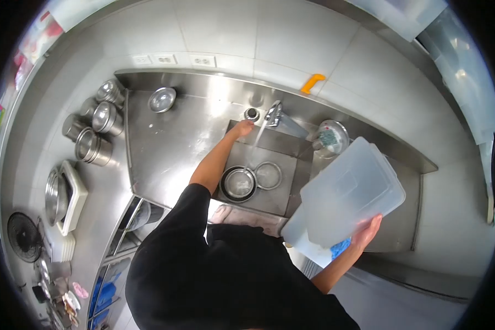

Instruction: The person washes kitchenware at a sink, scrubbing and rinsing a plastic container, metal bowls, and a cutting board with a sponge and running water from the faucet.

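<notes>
My left hand [243, 128] is at the back edge of the sink, just below the black-topped tap knob [252, 114], its fingers closed; what they hold, if anything, is hidden. Water runs from the faucet [273, 113] into the sink [278, 206], where a round metal bowl [239, 182] sits inside a dark-rimmed one, beside a round strainer-like piece [269, 175]. My right hand [367, 232] grips the lower edge of a large translucent plastic container [349, 192], tilted over the right side of the sink. Something blue [340, 248] shows near that hand.
Metal pots [93, 147] stand at the left, with a small bowl [162, 99] on the steel counter [168, 140]. Right of the faucet is a metal bowl [340, 132] with a green scrubber. An orange handle-like object [313, 83] rests against the back wall. Cloth lies along the sink's front edge.
</notes>
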Available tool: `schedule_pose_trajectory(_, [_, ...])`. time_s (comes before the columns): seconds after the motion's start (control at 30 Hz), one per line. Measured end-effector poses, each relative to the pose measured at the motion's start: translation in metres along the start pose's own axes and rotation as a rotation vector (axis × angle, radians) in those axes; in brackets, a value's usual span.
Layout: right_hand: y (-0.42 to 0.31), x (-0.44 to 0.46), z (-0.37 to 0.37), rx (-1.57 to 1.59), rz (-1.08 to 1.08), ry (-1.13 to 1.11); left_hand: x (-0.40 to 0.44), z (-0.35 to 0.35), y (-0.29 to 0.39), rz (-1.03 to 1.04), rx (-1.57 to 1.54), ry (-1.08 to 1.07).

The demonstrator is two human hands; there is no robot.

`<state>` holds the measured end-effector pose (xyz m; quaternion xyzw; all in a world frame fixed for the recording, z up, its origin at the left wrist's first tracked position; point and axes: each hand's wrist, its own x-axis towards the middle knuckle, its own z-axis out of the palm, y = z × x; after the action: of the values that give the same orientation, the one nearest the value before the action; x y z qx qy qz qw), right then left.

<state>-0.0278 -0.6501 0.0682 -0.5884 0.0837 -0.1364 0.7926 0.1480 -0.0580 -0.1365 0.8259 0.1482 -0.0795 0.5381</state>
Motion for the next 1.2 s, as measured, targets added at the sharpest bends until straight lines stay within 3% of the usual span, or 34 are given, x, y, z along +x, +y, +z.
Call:
schedule_pose_trajectory(0.07, [-0.023,-0.016,0.0,-0.165,-0.065,0.041,0.01,0.004,0.031,-0.172,-0.063,-0.076])
schedule_pose_trajectory(0.1, [-0.036,-0.026,0.006,-0.228,-0.095,0.066,0.028,0.014,0.017,-0.144,-0.117,-0.078])
schedule_pose_trajectory(0.2, [-0.061,-0.043,0.003,-0.33,-0.156,0.08,0.078,0.047,-0.017,-0.293,-0.605,-0.143])
schedule_pose_trajectory(0.23, [-0.064,-0.048,-0.003,-0.349,-0.166,0.07,0.082,0.056,-0.018,-0.275,-0.739,-0.148])
schedule_pose_trajectory(0.27, [-0.065,-0.053,-0.015,-0.315,-0.175,0.101,0.087,0.065,-0.018,-0.091,-0.616,-0.084])
schedule_pose_trajectory(0.33, [-0.062,-0.056,-0.029,-0.234,-0.18,0.147,0.051,0.068,0.023,0.023,-0.828,-0.008])
schedule_pose_trajectory(0.4, [-0.075,-0.059,-0.013,-0.251,-0.236,0.039,0.026,0.064,0.059,0.039,-0.932,-0.045])
schedule_pose_trajectory(0.5, [-0.079,-0.061,-0.012,-0.31,-0.233,-0.074,0.026,0.045,0.056,0.007,-0.872,-0.242])
schedule_pose_trajectory(0.53, [-0.083,-0.061,0.004,-0.359,-0.198,-0.061,0.016,0.03,0.061,-0.002,-0.836,-0.318])
schedule_pose_trajectory(0.67, [-0.076,-0.066,0.059,-0.372,-0.066,-0.183,-0.038,-0.015,0.057,0.037,-0.628,-0.076])
schedule_pose_trajectory(0.8, [-0.055,-0.078,0.155,-0.643,-0.01,-0.481,-0.107,-0.062,0.009,0.028,-0.677,0.08])
schedule_pose_trajectory(0.87, [-0.048,-0.095,0.223,-0.841,-0.266,-0.853,-0.153,-0.09,-0.013,0.001,-0.712,0.139])
schedule_pose_trajectory(0.93, [-0.015,-0.116,0.267,-0.705,-0.079,-1.011,-0.204,-0.115,-0.03,-0.038,-0.713,0.216])
schedule_pose_trajectory(1.0, [-0.009,-0.148,0.323,-0.722,-0.049,-1.105,-0.251,-0.139,-0.049,-0.061,-0.706,0.241])
schedule_pose_trajectory(1.13, [0.071,-0.178,0.398,-0.898,-0.353,-1.177,-0.325,-0.182,-0.081,-0.095,-0.685,0.223])
schedule_pose_trajectory(1.2, [0.113,-0.189,0.436,-1.006,-0.318,-1.274,-0.344,-0.203,-0.091,-0.089,-0.675,0.238])
